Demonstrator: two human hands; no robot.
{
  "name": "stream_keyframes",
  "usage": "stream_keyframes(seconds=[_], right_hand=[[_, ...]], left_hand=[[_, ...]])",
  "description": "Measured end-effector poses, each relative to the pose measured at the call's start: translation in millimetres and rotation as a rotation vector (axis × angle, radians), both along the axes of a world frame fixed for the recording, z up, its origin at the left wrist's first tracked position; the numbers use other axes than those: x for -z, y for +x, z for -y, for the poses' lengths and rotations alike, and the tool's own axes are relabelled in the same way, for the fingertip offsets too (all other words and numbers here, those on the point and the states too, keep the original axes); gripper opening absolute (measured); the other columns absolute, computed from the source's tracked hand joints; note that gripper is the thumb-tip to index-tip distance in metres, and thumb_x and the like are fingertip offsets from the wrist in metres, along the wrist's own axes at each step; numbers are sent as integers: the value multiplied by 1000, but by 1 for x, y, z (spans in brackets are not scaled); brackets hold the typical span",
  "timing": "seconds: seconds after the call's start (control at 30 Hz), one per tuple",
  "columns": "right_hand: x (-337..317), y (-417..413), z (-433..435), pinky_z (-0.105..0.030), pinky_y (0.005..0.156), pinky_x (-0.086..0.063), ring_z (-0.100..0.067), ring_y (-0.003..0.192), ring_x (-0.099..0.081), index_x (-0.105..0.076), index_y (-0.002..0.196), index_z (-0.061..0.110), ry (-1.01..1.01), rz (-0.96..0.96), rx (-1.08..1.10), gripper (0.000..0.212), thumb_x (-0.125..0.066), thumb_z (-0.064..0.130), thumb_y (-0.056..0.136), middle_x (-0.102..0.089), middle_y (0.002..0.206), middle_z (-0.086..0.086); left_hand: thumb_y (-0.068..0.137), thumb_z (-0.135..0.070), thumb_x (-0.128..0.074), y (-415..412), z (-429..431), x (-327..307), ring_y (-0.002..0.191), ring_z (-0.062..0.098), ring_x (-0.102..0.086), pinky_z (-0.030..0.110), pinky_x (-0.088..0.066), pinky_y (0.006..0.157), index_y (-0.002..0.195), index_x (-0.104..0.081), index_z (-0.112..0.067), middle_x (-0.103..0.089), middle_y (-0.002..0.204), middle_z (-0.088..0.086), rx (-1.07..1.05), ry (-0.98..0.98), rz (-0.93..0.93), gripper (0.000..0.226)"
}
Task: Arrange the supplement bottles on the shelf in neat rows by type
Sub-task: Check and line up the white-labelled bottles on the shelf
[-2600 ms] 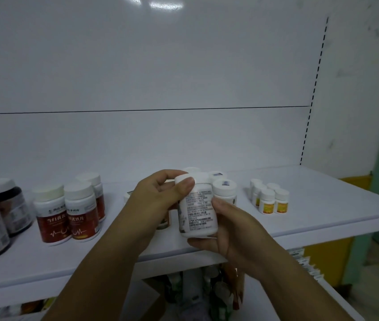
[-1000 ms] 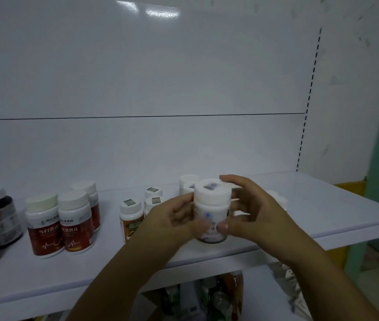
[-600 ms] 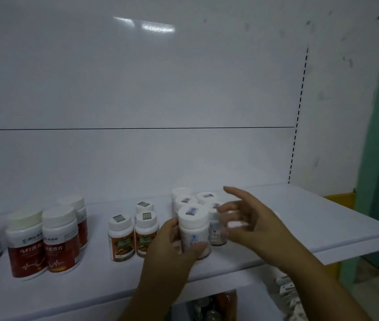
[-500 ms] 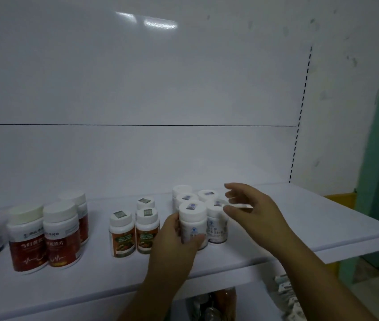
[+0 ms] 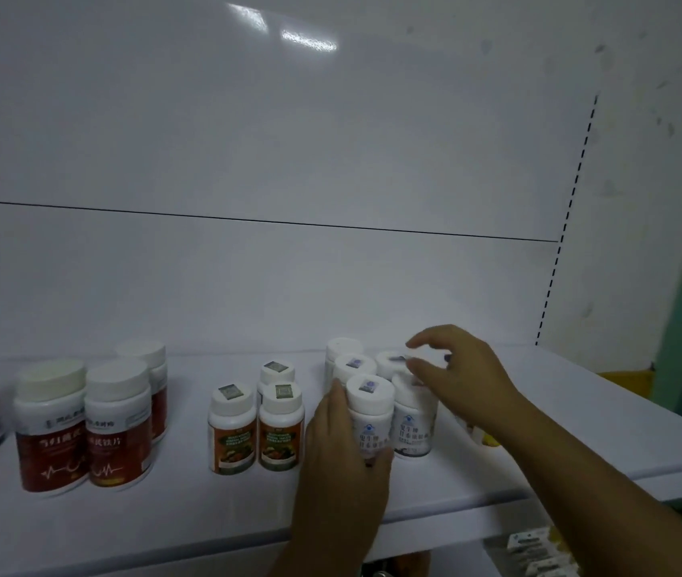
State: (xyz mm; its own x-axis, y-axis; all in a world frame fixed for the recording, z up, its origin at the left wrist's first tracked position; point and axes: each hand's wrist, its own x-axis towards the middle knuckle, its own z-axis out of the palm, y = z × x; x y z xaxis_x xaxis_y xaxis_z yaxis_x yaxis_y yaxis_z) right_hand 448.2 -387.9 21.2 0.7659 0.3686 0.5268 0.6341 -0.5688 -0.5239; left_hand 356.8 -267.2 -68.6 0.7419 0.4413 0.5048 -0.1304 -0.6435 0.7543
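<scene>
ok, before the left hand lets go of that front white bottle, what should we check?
1. The front white bottle stands upright: ok.
2. Its base sits flat on the shelf: cannot tell, the hand hides it.
3. Its blue label faces forward: ok.
4. The left hand has its fingers curled round the bottle's side: ok.
5. It lines up beside the neighbour white bottle: ok.
6. The right hand is clear of the rear caps: cannot tell, blurred.
</scene>
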Motion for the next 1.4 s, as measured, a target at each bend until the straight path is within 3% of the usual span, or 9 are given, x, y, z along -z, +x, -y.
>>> stream_keyframes(seconds=[0.17, 0.33, 0.53, 0.67, 0.77, 0.87, 1.03, 1.27, 1.4], right_hand=[[-32, 32, -36, -25, 82, -42, -16, 102, -51, -60, 117, 20, -120, -460, -76, 42, -72, 15, 78, -53, 130, -6], [-31, 39, -47, -30, 86, -51, -22, 102, -56, -62, 115, 15, -298, -533, -11, 44, -75, 10, 73, -59, 118, -7], [-45, 40, -24, -24, 60, -47, -21, 90, -58, -64, 105, 11, 164, -286, 76, 38, -79, 22, 72, -61, 106, -7], [-65, 14, 5, -33, 76, -56, -24, 95, -64, -65, 104, 9, 458, -323, -61, 35, -71, 32, 79, -66, 103, -8], [-69, -20, 15, -31, 73, -57, -22, 92, -65, -67, 97, 10, 466, -406, -290, 41, -64, 42, 72, -68, 96, -7], [-64, -44, 13, -25, 67, -56, -16, 81, -66, -68, 93, 13, 400, -471, -450, 39, -62, 43, 68, -69, 86, -2], [-53, -67, 1, -30, 71, -56, -21, 86, -68, -70, 91, 22, 305, -426, -550, 34, -69, 48, 68, -71, 93, -2], [-51, -91, -6, -33, 81, -56, -20, 97, -63, -55, 107, 17, 104, -465, -421, 68, -38, 69, 67, -65, 103, -2], [-49, -91, -12, -31, 76, -57, -17, 88, -67, -61, 104, 14, 156, -485, -425, 65, -52, 64, 62, -70, 95, -2]], left_hand=[[82, -27, -65, 5, -5, 0, 142, 12, -19, 20, -13, 112, 145, -5, -24, -19, 154, -3, 30, 63, -12, 86], [84, -22, -62, -1, 0, 0, 141, 9, -19, 24, -18, 115, 147, -9, -21, -20, 154, -7, 38, 47, 3, 83], [81, -23, -64, -7, -1, 1, 143, 11, -16, 29, -18, 117, 148, -7, -24, -17, 155, -7, 30, 49, 88, 88], [79, -26, -55, -16, -4, 3, 139, 16, -30, 36, -31, 113, 144, -19, -37, -31, 151, -6, 160, 54, 325, 75], [82, -28, -53, -42, -2, -26, 134, 13, -37, 37, -32, 111, 131, -39, -38, -44, 137, -13, 268, -333, 331, 51], [94, -27, -45, -58, 0, -70, 127, 33, -46, 46, -37, 103, 129, -47, -11, -52, 134, 15, 372, -1033, 92, 38], [69, -41, -53, -75, -12, -89, 67, 42, -69, 47, -56, 55, 105, -59, 2, -70, 87, 29, 799, -1617, -153, 56], [63, -18, -64, -81, -16, -76, 84, 36, -67, 36, -58, 51, 102, -61, -4, -72, 91, 20, 542, -1298, 46, 41], [66, -8, -67, -77, -14, -69, 99, 30, -63, 37, -60, 59, 106, -56, -16, -64, 111, 9, 381, -1100, 134, 42]])
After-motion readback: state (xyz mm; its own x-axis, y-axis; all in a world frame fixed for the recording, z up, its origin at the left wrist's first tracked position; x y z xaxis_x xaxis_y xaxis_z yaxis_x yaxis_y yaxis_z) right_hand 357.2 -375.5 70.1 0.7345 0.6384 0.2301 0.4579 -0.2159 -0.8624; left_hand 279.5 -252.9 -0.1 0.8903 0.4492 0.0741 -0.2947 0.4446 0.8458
